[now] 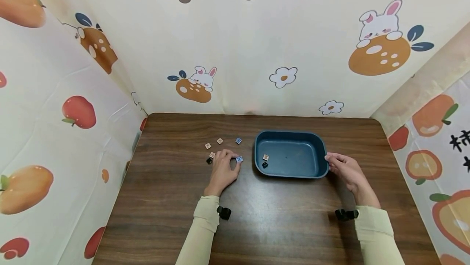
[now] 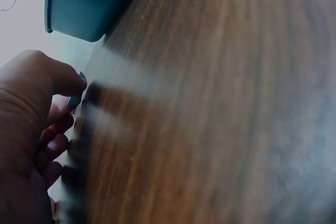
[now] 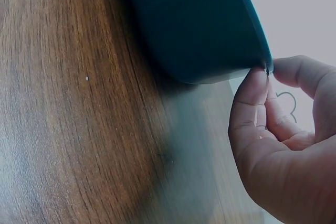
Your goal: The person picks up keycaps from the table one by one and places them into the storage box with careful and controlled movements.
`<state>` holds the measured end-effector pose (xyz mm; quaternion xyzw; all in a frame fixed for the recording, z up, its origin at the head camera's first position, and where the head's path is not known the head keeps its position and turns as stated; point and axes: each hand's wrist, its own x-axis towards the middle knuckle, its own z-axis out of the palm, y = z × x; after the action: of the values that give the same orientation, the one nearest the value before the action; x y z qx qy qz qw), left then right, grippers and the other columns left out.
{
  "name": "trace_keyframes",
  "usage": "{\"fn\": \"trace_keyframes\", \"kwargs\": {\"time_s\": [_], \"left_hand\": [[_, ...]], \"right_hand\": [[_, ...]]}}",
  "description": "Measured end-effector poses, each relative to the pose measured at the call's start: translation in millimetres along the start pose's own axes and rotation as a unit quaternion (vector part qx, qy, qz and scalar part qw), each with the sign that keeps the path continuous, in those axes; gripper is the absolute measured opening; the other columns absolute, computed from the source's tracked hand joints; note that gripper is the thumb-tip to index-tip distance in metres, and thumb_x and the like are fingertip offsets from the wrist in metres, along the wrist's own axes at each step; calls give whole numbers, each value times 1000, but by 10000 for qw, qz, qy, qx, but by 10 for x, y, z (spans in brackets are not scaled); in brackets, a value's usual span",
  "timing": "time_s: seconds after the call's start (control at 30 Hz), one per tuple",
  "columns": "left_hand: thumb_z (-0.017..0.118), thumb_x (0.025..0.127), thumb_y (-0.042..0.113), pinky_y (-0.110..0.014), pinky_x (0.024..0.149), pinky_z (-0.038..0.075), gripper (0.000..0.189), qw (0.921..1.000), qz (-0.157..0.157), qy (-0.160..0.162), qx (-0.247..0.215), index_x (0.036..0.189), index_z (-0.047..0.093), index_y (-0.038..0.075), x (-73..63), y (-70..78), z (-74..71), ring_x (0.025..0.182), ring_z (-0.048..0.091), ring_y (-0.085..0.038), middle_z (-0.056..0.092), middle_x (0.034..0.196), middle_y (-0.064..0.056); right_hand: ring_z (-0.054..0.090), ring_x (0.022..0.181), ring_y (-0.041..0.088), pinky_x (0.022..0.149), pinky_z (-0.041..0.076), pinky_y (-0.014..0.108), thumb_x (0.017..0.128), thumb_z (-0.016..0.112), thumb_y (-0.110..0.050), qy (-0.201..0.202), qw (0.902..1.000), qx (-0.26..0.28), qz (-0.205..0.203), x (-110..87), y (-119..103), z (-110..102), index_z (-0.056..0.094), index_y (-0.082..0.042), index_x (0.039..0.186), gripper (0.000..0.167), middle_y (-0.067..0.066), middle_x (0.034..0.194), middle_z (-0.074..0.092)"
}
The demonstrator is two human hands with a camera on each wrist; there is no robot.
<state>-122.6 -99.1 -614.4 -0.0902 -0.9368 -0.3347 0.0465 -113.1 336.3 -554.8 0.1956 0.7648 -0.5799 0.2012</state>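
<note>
My left hand point(image 1: 223, 171) pinches a small light-blue square tile point(image 1: 239, 159) between thumb and index finger, low over the table. In the left wrist view, a bit of the blue tile point(image 2: 75, 99) shows between the fingertips. With thumb and fingers, my right hand point(image 1: 346, 171) grips the right rim of a blue-green rectangular tray point(image 1: 290, 175). Inside the tray, near its left end, lie a beige tile point(image 1: 265, 157) and a black tile point(image 1: 265, 165). Beside the left hand are a beige tile point(image 1: 212, 155) and a black tile point(image 1: 209, 161), partly by the knuckles.
Farther back on the brown wooden table point(image 1: 279, 224) lie two beige tiles point(image 1: 208, 145) and a blue tile point(image 1: 238, 141). A printed cloth point(image 1: 242, 44) with rabbits, fruit and flowers hangs behind and along both sides.
</note>
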Motion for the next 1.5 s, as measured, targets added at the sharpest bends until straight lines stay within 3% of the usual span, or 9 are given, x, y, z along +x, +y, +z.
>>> {"fn": "trace_keyframes", "kwargs": {"time_s": [0.23, 0.6, 1.1, 1.37, 1.5], "left_hand": [[76, 96, 23, -49, 109, 42, 19, 9999, -31, -122, -66, 113, 78, 15, -2, 23, 17, 112, 57, -27, 67, 117, -3], [75, 97, 24, -50, 105, 44, 17, 9997, 171, 48, -161, 111, 78, 16, 40, 124, -60, 111, 58, -27, 67, 118, -4], [78, 94, 22, -50, 106, 45, 15, 9960, 708, 434, -318, 108, 78, 16, 194, 375, -248, 109, 59, -28, 68, 114, -3], [78, 95, 23, -51, 110, 44, 16, 9950, 897, 321, -285, 109, 78, 15, 261, 522, -291, 111, 59, -29, 68, 115, -5], [77, 95, 24, -50, 110, 43, 16, 9947, 949, 245, -307, 109, 79, 15, 289, 595, -288, 110, 59, -28, 67, 115, -4]], "right_hand": [[65, 94, -2, 85, 58, 13, 101, 67, -52, 28, 10000, 14, 88, -10, 45, -27, 50, 0, 153, 75, -25, 102, 65], [64, 92, -2, 86, 59, 15, 102, 68, -49, 72, 9999, 34, 139, -10, -15, -25, 52, 1, 151, 72, -25, 98, 66], [67, 90, -2, 86, 59, 16, 102, 71, -39, -158, 9987, 411, 258, 75, -79, -58, 67, -11, 137, 45, -24, 96, 70], [67, 88, -2, 83, 59, 15, 102, 73, -31, -280, 9974, 657, 107, 73, -97, -52, 74, -23, 115, 16, -22, 94, 72], [67, 88, -2, 83, 59, 16, 101, 73, -31, -289, 9975, 649, 40, 66, -100, -46, 74, -21, 117, 18, -22, 95, 72]]}}
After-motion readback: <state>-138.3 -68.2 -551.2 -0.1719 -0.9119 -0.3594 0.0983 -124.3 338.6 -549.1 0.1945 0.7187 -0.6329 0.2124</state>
